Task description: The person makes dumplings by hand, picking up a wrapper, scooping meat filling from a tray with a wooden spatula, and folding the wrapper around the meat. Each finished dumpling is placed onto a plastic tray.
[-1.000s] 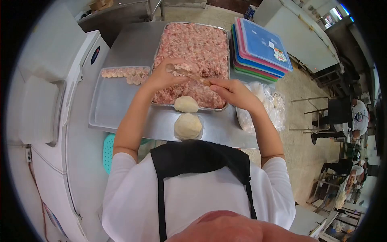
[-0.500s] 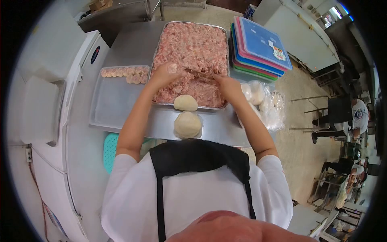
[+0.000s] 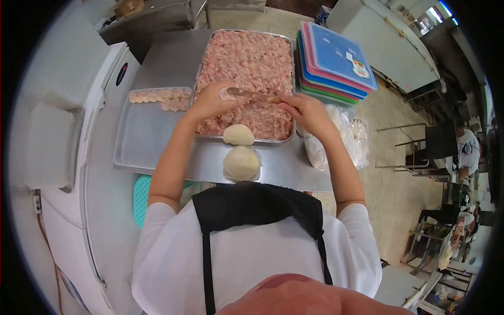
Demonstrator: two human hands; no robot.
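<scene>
My left hand is over the near left part of a metal tray full of ground meat. Its fingers curl round a small dumpling wrapper with pinkish meat on it. In my right hand is a flat, narrow spatula, pinched at its right end. The spatula's left tip touches or lies just over the wrapper. Close to me, a pile of round dough wrappers leans at the tray's near edge, and a larger pile lies just before it.
At left, a translucent tray lid carries rows of filled dumplings. Coloured lids are stacked at right, above plastic bags of pale wrappers. A white freezer borders the left side. Other people work far right.
The spatula has moved left from the meat to the wrapper in my left hand. My right hand has turned, and its forearm has swung slightly right.
</scene>
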